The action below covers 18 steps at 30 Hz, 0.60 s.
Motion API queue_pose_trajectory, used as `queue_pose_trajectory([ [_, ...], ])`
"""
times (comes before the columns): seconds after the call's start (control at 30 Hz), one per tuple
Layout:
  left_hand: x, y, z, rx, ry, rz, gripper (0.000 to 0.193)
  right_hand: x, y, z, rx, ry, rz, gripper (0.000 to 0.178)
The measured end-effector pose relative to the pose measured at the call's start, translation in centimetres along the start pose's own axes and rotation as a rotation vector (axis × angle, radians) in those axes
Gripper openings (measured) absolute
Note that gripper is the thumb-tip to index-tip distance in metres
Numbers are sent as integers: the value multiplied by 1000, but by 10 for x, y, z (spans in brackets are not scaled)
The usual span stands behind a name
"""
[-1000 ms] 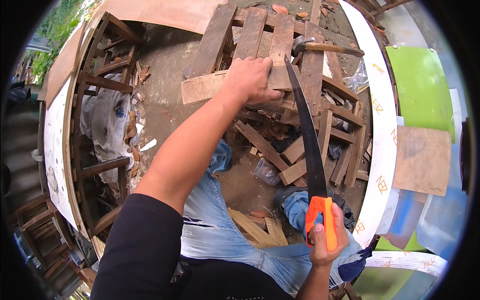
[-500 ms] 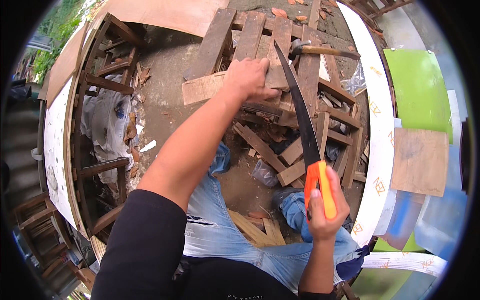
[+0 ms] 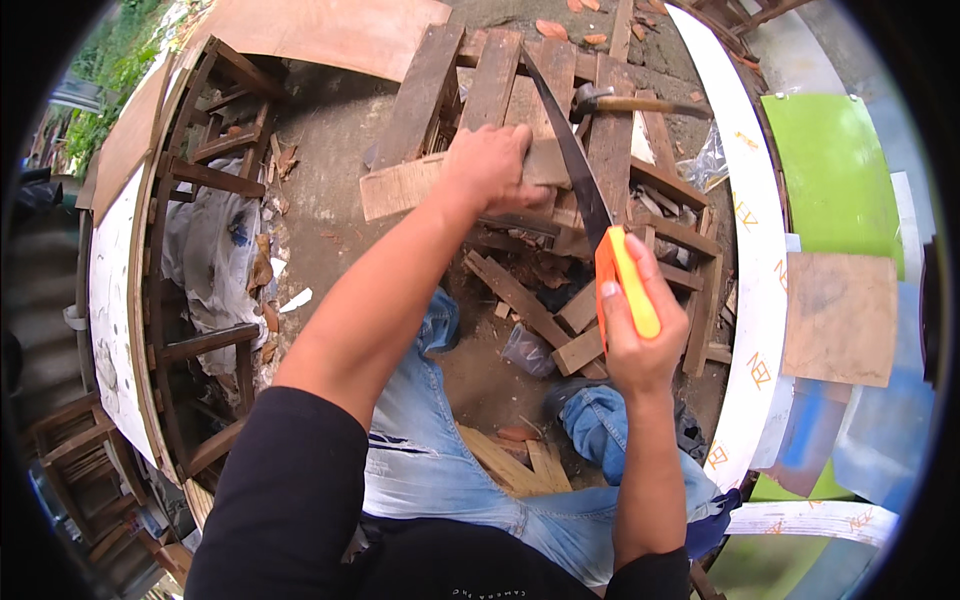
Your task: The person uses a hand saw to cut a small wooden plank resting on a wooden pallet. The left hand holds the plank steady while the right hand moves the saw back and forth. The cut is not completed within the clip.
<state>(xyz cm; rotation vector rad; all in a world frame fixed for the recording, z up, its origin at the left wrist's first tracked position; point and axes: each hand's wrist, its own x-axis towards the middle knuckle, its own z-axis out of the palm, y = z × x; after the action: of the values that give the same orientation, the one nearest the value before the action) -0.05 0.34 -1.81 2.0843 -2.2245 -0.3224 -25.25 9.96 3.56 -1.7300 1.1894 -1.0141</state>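
Note:
My right hand [image 3: 645,325] is wrapped round the orange and yellow handle of a handsaw [image 3: 575,150]. Its dark curved blade points away from me and lies by the right end of a light wooden board [image 3: 400,190]. That board rests crosswise on a slatted wooden stand [image 3: 420,95]. With its fingers curled over the board, my left hand [image 3: 490,170] presses it against the slats. Just right of the blade, a hammer [image 3: 640,103] with a wooden handle lies on the stand.
Below the stand are wood offcuts [image 3: 520,300] and a clear plastic cup [image 3: 528,350]. A dark wooden frame [image 3: 215,175] stands at the left. White edging [image 3: 755,300] curves along the right, beside a green panel [image 3: 835,170] and a brown square board [image 3: 838,318].
My right hand has pushed the saw forward and up, bringing the handle nearer to the board. My left hand still grips the board, with little shift.

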Motion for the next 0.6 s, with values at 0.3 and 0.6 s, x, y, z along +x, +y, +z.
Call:
queue_pose_trajectory([
  [0.3, -4, 3, 6, 22, 70, -9, 70, -117, -55, -65, -37, 7, 180, 49],
  [0.6, -3, -2, 6, -16, 80, 16, 71, 18, -9, 2, 7, -16, 64, 44],
])
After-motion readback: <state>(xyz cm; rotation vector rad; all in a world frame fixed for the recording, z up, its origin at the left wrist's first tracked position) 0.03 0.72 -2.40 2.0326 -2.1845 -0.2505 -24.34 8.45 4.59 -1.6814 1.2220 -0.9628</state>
